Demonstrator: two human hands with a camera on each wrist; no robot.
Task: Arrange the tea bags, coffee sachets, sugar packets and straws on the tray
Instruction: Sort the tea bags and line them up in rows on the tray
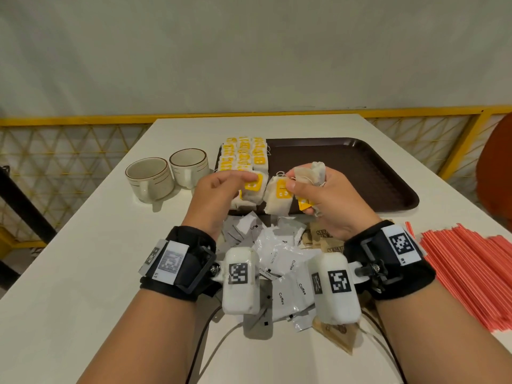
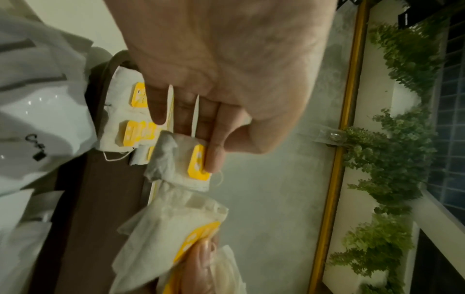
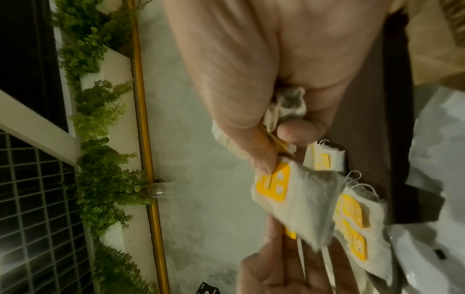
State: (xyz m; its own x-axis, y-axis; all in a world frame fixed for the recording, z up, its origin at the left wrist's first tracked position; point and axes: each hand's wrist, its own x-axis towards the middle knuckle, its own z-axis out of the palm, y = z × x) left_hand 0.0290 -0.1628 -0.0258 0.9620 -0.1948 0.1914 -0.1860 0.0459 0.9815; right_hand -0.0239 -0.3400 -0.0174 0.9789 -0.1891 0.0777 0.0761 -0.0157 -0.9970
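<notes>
Over the dark brown plastic tray's (image 1: 374, 173) near edge, the left hand (image 1: 221, 189) pinched one limp, featherlight yellow-tagged paper tea bag (image 1: 250, 189) by its tag; the right hand (image 1: 324, 200) clutched a bunch of such bags (image 1: 278, 195), likely tearable.

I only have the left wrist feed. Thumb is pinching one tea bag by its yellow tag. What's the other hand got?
Observer: The right hand grips a bunch of tea bags, thumb on one yellow tag.
Operator: Anything besides tea on the tray?
Observer: No. Tea bag rows fill the tray's far-left corner; the rest is bare.
Operator: Straws?
Observer: Red straws lie on the table, right of the right wrist.
Operator: Sugar?
Observer: Brown sugar packets lie near the tray's front edge, beside the coffee sachets.
</notes>
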